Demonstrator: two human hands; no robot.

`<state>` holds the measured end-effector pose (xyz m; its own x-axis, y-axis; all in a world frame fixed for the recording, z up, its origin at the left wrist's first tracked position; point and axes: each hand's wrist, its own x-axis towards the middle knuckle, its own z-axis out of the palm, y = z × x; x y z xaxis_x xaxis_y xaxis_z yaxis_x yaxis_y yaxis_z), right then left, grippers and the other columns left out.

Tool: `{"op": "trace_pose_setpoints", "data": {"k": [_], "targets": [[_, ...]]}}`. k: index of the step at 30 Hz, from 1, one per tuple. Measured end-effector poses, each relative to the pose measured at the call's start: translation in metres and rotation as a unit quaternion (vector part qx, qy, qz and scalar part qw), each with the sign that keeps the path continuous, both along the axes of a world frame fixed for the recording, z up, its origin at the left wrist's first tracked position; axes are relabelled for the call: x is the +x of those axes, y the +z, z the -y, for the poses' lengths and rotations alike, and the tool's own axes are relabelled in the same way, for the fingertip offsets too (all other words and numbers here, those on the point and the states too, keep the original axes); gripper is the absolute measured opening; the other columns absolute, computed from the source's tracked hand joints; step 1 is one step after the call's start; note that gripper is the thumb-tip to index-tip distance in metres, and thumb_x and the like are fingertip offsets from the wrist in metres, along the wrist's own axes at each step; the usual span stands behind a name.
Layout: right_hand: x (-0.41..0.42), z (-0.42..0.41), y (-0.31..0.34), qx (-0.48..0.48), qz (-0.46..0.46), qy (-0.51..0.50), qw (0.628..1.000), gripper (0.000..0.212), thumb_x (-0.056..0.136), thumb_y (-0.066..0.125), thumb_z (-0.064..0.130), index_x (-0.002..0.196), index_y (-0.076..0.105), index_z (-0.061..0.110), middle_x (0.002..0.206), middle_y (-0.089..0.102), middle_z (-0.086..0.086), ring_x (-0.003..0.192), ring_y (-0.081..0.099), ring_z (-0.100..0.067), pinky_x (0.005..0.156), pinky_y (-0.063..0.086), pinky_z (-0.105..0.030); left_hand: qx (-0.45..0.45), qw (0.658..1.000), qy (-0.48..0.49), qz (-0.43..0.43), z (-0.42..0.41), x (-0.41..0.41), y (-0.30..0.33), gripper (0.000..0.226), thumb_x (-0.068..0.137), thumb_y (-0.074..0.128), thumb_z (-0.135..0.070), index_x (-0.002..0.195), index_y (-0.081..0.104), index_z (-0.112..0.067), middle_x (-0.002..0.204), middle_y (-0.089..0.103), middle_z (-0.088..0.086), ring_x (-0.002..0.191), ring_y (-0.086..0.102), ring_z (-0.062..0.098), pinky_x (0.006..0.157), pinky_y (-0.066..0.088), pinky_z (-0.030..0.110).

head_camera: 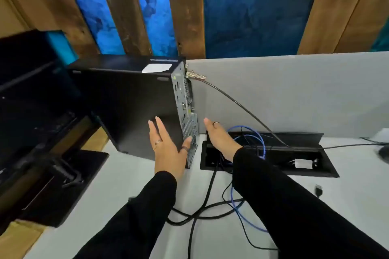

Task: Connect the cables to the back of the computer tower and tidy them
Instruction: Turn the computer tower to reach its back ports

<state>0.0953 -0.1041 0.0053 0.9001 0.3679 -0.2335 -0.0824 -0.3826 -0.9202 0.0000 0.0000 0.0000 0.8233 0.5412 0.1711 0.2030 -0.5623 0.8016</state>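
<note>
Fingers (156, 130) of my left hand (168, 149) are spread flat against the dark side panel of the computer tower (130, 103), with the thumb curled round the rear edge onto the metal back plate (185, 115). They clamp nothing; the palm simply presses on the case. My right hand (219, 139) is open too, fingers together and straight, held just at 3 o'clock of the back plate, and I cannot tell whether it touches the tower. Both arms wear black sleeves (294, 206).

From my view the tower stands upright at the centre of the white surface (126, 185), its back plate turned toward 3 o'clock, close to the grey divider (294, 94) that runs along the far edge. A silver lock (195, 75) sits at the top of the back plate, and a black cord (242, 107) runs from it down toward 4 o'clock.

Just at 3 o'clock of the tower is an open black cable box (273, 166) sunk into the surface, its lid (284, 139) raised. A blue cable (248, 218) loops out of it and trails toward 6 o'clock, tangled with black cables (202, 206) lying loose between my arms. A small black plug (319, 190) lies apart at 4 o'clock.

At 9 o'clock stands a dark monitor (31, 90) on its stand (69, 174). Behind the divider, wooden planks (185, 6) cross a blue wall (252, 6).
</note>
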Motion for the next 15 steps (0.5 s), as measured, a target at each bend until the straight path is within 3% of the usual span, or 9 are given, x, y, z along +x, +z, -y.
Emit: {"op": "trace_pose_setpoints", "data": {"k": [4,8,10,15], "targets": [[0.018,-0.02,-0.018,0.051,0.022,0.012,0.998,0.049,0.099,0.026,0.044,0.124,0.045,0.006,0.123,0.054,-0.011,0.118,0.048,-0.023,0.091,0.033,-0.029,-0.019,0.999,0.022,0.038,0.0,0.021,-0.014,0.105,0.084,0.064,-0.034,0.143,-0.023,-0.026,0.152,-0.031,-0.003,0.144,-0.016,0.023,0.113,0.006,0.035],[0.031,-0.029,-0.037,0.123,0.001,0.057,0.991,0.055,0.096,0.026,0.052,0.13,0.046,0.014,0.126,0.053,0.003,0.119,0.046,-0.011,0.103,0.03,-0.026,-0.004,0.996,0.049,0.073,-0.003,0.032,-0.018,0.102,0.087,0.061,-0.03,0.143,-0.025,-0.023,0.151,-0.034,0.001,0.142,-0.02,0.026,0.101,0.003,0.025],[0.035,-0.033,-0.049,0.151,0.005,0.073,0.986,0.058,0.093,0.028,0.059,0.124,0.052,0.017,0.121,0.059,0.003,0.115,0.051,-0.008,0.105,0.036,-0.03,0.013,0.996,0.053,0.065,-0.005,0.035,-0.02,0.101,0.088,0.058,-0.03,0.142,-0.027,-0.021,0.15,-0.036,0.004,0.141,-0.022,0.03,0.098,0.002,0.024],[0.035,-0.043,-0.057,0.17,0.06,0.034,0.983,0.04,0.1,0.03,0.039,0.112,0.056,0.011,0.106,0.063,-0.004,0.101,0.057,-0.011,0.076,0.042,-0.012,0.04,0.996,0.053,0.057,-0.004,0.036,-0.022,0.099,0.09,0.056,-0.031,0.141,-0.027,-0.019,0.149,-0.036,0.006,0.141,-0.021,0.031,0.094,0.006,0.017]]}}
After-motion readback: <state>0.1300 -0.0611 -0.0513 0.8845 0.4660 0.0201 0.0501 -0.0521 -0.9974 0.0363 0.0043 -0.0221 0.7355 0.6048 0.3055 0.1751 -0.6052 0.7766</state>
